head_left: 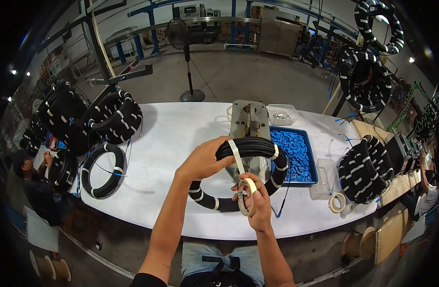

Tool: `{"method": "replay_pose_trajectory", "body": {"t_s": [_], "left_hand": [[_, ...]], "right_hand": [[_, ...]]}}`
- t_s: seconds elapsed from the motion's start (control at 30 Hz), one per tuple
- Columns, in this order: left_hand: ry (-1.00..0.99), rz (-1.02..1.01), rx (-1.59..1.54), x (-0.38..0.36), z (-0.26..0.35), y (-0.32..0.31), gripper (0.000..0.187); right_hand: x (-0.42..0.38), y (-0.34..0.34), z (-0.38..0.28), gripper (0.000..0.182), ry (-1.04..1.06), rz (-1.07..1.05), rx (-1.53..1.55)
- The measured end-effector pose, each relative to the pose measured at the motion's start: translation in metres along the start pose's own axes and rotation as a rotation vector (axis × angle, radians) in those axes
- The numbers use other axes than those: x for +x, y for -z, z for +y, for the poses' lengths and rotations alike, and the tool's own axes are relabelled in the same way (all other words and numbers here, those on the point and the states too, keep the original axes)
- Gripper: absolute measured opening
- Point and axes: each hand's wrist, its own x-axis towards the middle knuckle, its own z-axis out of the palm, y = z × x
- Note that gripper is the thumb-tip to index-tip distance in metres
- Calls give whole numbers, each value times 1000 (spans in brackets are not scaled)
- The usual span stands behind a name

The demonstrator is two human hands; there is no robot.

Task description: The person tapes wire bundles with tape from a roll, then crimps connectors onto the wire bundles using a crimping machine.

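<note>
A coil of black cable [277, 174], banded with pale tape in several places, is tilted up in front of me over the white table. My left hand [205, 160] grips its upper left side, fingers behind and thumb in front. My right hand [258, 203] holds a roll of masking tape [247, 197] inside the ring. From the roll a strip of tape [236, 155] runs taut up to the top of the coil and over it. One cable end with a blue tip [280, 213] hangs at the coil's right. The strip's far end is hidden behind the coil.
A metal fixture [250, 119] stands behind the coil, beside a blue tray [316, 177] of small blue parts. Another tape roll [337, 203] lies at right. Taped coils [366, 170] are stacked right and left; one coil [103, 171] lies flat. People sit at both sides.
</note>
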Motion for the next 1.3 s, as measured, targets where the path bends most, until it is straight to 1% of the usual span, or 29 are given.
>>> {"method": "replay_pose_trajectory", "body": {"t_s": [0.03,0.07,0.13,0.17,0.23,0.27,0.3,0.33,0.37,0.43,0.47,0.5,0.57,0.6,0.67,0.7,0.77,0.8,0.83,0.9,0.93,0.97,1.03,1.07,1.1,1.17,1.2,1.23,1.3], "left_hand": [[-39,-28,-58,1,-3,1,65],[-45,-23,-54,3,-5,3,65],[-135,5,-102,0,-8,2,66],[-135,2,-104,-2,-9,2,66],[-202,37,9,-2,-10,1,71],[-211,39,12,-1,-7,1,71],[-153,59,23,-1,-2,-2,71],[-91,77,35,-2,1,-4,71],[-95,79,42,-2,4,-6,71],[-38,148,122,-2,8,-11,65],[-60,208,146,-1,5,-14,61],[-63,210,146,0,3,-15,61],[-78,214,150,2,-1,-15,59],[-78,209,149,1,1,-13,59],[-25,125,58,2,7,-6,58],[-26,116,58,2,7,-7,58],[-52,136,68,2,6,-9,56],[-52,131,70,2,6,-8,56],[-36,129,58,2,8,-8,55],[-18,126,42,1,12,-8,54],[21,110,47,1,15,-7,52],[59,94,53,1,17,-6,50],[28,119,74,2,11,-10,49],[-6,148,91,2,9,-12,47],[-8,141,95,2,10,-13,47],[-48,163,130,0,10,-14,48],[-48,160,133,-1,9,-15,48],[-85,168,137,-2,7,-16,51],[-119,170,141,-5,7,-15,53]], "right_hand": [[-1,0,1,27,3,1,1],[1,0,-1,26,14,-2,-12],[2,2,1,26,19,0,-26],[3,9,7,27,1,-14,-87],[5,19,21,29,-12,-24,-150],[9,24,29,35,28,-13,-125],[14,26,35,41,69,-5,-98],[18,27,41,37,80,13,-60],[20,26,46,37,87,11,-56],[22,24,52,38,95,56,-15],[22,27,57,36,117,32,-22],[21,26,55,36,120,32,-23],[17,25,50,29,171,-2,-18],[14,21,46,29,170,3,-18],[11,14,36,22,268,39,-135],[12,14,36,22,267,47,-135],[14,15,36,16,316,41,-178],[12,17,34,16,234,9,-144],[12,20,35,16,233,11,-143],[12,26,39,23,92,-14,-162],[13,27,40,34,15,5,-86],[17,29,38,34,18,7,-84],[26,32,33,47,-93,0,-31],[32,31,31,59,-103,-6,-85],[37,32,29,59,-101,0,-80],[47,34,26,63,-227,-48,-96],[50,34,25,52,-246,-60,-85],[52,34,24,52,-244,-59,-83],[55,27,20,37,-302,31,-88]]}}
